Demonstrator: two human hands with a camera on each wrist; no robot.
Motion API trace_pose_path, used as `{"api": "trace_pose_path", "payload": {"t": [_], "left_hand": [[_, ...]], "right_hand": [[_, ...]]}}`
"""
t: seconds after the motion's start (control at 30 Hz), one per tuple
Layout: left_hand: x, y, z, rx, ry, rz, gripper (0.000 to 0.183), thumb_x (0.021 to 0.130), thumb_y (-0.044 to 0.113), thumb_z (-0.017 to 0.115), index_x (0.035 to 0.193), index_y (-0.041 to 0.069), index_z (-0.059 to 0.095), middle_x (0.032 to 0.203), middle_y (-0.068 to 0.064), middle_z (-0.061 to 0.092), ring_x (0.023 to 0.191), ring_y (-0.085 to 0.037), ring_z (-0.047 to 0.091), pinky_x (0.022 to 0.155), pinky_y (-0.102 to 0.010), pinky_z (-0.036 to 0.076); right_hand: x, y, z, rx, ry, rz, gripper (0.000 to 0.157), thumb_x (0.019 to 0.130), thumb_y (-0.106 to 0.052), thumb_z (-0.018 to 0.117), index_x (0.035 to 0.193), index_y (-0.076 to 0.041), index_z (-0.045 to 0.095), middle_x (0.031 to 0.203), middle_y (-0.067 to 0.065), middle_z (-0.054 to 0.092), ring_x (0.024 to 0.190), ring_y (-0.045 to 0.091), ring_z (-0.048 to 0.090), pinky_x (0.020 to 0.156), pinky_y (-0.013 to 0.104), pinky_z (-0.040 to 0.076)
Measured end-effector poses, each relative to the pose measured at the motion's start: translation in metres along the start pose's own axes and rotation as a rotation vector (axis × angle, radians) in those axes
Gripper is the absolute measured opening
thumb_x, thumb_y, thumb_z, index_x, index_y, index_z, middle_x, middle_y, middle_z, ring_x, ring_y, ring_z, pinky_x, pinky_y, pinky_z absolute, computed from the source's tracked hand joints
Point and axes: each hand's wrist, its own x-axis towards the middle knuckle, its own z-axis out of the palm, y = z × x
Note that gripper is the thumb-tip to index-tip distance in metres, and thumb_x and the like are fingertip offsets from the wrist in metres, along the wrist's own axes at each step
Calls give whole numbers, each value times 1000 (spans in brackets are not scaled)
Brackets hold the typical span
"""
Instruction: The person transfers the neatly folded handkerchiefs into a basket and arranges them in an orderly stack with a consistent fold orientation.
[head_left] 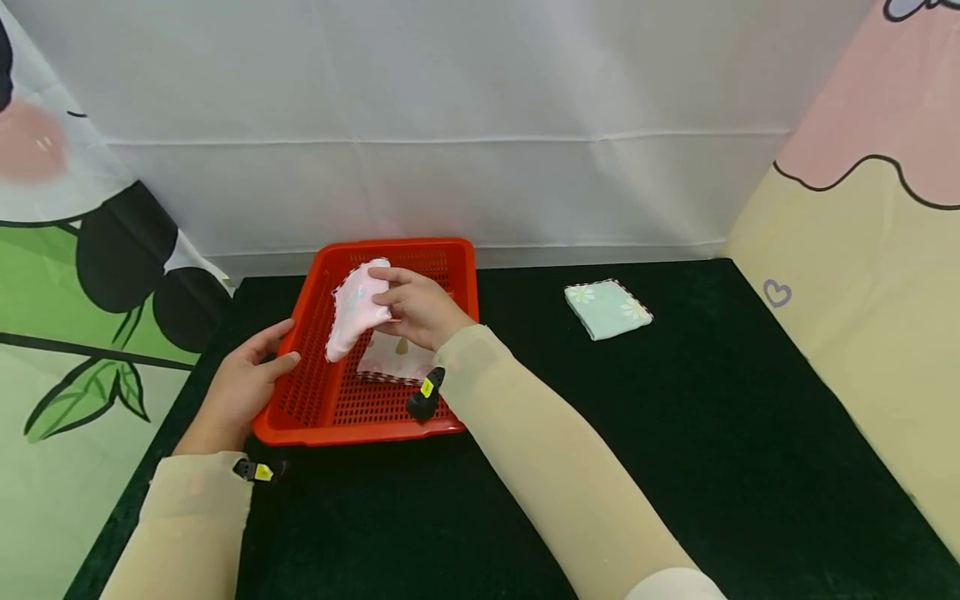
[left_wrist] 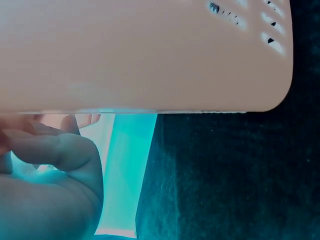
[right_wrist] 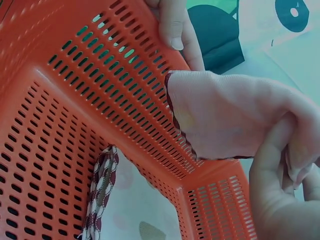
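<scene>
My left hand (head_left: pixel 243 379) grips the left rim of a red plastic basket (head_left: pixel 327 423); in the right wrist view its thumb (right_wrist: pixel 172 30) lies over the inner side. Above the basket, my right hand (head_left: pixel 420 307) pinches a pink folded handkerchief (head_left: pixel 354 310) with dark checked trim, which hangs tilted. On the basket floor lies a white patterned handkerchief (head_left: pixel 393 357), folded, with checked edging, partly hidden by my right hand. In the left wrist view the basket's pale-looking outer wall (left_wrist: pixel 150 60) fills the top, with left-hand fingers (left_wrist: pixel 55 150) below it.
A mint-green folded handkerchief (head_left: pixel 609 310) with daisies lies on the dark green tabletop (head_left: pixel 675 433), right of the basket. A white curtain (head_left: pixel 540 183) hangs behind the table's back edge. Printed panels (head_left: pixel 847 275) stand at both sides.
</scene>
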Motion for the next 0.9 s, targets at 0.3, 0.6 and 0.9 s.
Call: {"api": "trace_pose_path", "payload": {"t": [0.3,0.6,0.9], "left_hand": [[-3,1,-1,15,19,4,66,105,38,60,163,37,30,152,-10,40,117,-24,64,87,-34,58],[-2,1,1,47,24,14,65,105,37,60,164,33,31,147,-11,42,121,-32,59,86,-31,58],[-3,3,1,27,20,12,65,105,37,60,163,35,31,149,-10,41,125,-32,55,87,-29,58]], "right_hand": [[0,3,-1,-24,2,33,45,101,3,57,142,-12,62,129,4,60,102,25,63,93,39,55],[3,4,-5,-141,-3,156,48,100,4,57,146,-11,60,129,3,58,102,25,63,95,38,55],[2,0,-5,-231,92,216,45,97,8,57,137,-12,66,133,7,57,99,26,62,85,38,56]]}}
